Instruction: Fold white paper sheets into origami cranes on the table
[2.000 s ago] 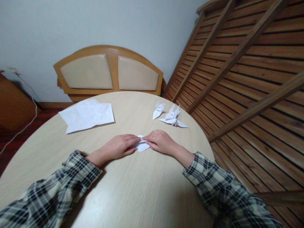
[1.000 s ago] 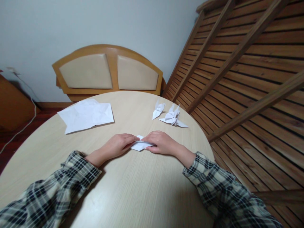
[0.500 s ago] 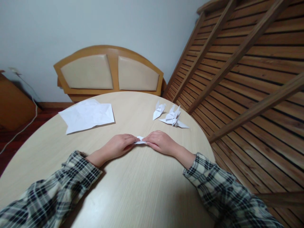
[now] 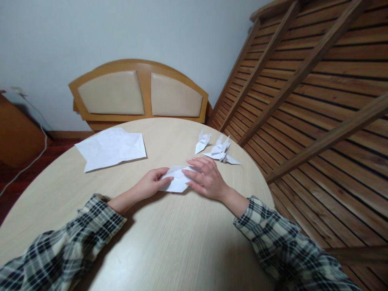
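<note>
A folded piece of white paper (image 4: pixel 177 184) lies before me near the middle of the table, its flat face turned up. My left hand (image 4: pixel 151 180) pinches its left end, with the thumb on top and the fingers partly hidden behind the edge. Over the right end spreads my right hand (image 4: pixel 208 178), its fingers apart and touching the paper. Just beyond that hand are folded paper cranes: one white crane (image 4: pixel 203 141) on the left and a bunch of white cranes (image 4: pixel 221 149) beside it, overlapping so that I cannot tell them fully apart.
A larger creased white sheet (image 4: pixel 112 149) lies at the back left of the round wooden table (image 4: pixel 169 242). Behind the table stands a padded wooden headboard (image 4: pixel 147 93). Wooden slats (image 4: pixel 303 101) lean along the right. A white cable (image 4: pixel 27 167) runs down at the left.
The paper, pressed narrow between both hands before, now shows a wider, flatter face. My right hand's fingers have spread out over it, and my left thumb has come onto its top.
</note>
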The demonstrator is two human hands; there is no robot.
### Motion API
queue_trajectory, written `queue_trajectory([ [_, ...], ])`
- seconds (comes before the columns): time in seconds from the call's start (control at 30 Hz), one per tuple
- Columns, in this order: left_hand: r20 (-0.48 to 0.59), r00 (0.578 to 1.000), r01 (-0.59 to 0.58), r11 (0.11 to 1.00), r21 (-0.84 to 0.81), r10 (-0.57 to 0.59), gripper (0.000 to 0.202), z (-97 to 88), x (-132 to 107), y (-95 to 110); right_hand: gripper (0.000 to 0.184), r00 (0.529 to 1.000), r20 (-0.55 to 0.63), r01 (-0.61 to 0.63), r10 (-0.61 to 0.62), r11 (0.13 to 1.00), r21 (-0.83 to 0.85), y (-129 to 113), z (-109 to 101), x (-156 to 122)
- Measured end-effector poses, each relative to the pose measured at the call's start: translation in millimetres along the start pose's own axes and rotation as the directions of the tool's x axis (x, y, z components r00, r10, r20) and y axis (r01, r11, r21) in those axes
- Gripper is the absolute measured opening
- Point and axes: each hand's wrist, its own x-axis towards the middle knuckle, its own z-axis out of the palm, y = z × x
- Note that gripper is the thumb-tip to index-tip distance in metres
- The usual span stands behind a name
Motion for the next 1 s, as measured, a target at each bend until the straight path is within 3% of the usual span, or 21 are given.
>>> queue_trajectory([
  [0.1,0.019,1.000,0.016,1.000,0.023,-0.016,0.029,-1.4,0,0,0.040,0.995,0.071,0.062,-0.063,0.998,0.022,2,2,1],
  [0.23,0.022,1.000,0.015,0.982,0.189,-0.020,0.028,-3.8,-1,-1,0.048,0.978,0.171,0.109,-0.121,0.991,0.078,3,7,2],
  [0.5,0.013,0.980,0.177,0.892,0.416,-0.200,0.039,-2.5,0,5,0.041,0.936,0.342,0.023,-0.078,0.987,0.161,3,8,6],
  [0.8,-0.069,0.963,0.233,0.684,0.691,-0.259,0.052,-2.7,-1,21,0.034,0.919,0.391,-0.048,-0.052,0.969,0.241,4,12,6],
  [1.0,-0.104,0.960,0.265,0.728,0.633,-0.259,0.041,-6.6,1,22,0.032,0.919,0.392,-0.056,-0.046,0.968,0.244,5,11,6],
])
